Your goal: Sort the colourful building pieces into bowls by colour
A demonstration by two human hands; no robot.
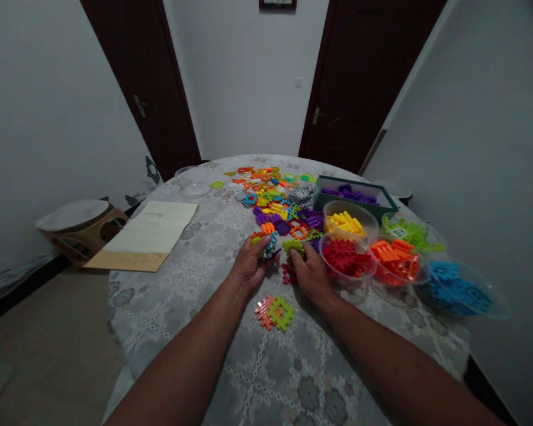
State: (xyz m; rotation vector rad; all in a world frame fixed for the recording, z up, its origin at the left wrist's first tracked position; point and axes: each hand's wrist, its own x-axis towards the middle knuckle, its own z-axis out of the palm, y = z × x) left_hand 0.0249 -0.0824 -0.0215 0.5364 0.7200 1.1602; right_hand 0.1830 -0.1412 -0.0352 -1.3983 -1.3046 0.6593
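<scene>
My left hand (249,264) is closed around a small cluster of interlocking plastic pieces (270,247), with blue, yellow-green and orange showing. Just right of it, my right hand (310,272) pinches a yellow-green interlocking piece (292,245) between thumb and fingers. A small gap separates the two held items. Below the right hand's fingers lies a red piece (286,274), partly hidden. Nearer to me, a lime green square piece (281,313) overlaps a salmon pink piece (263,312) on the tablecloth.
Loose mixed pieces (266,189) spread beyond my hands. Clear bowls hold yellow (345,223), red (347,258), orange (395,260), blue (459,290) and green pieces (406,234). A green box (384,204) contains purple ones. An open folder (153,228) lies left; a stool (77,216) stands beyond the table's edge.
</scene>
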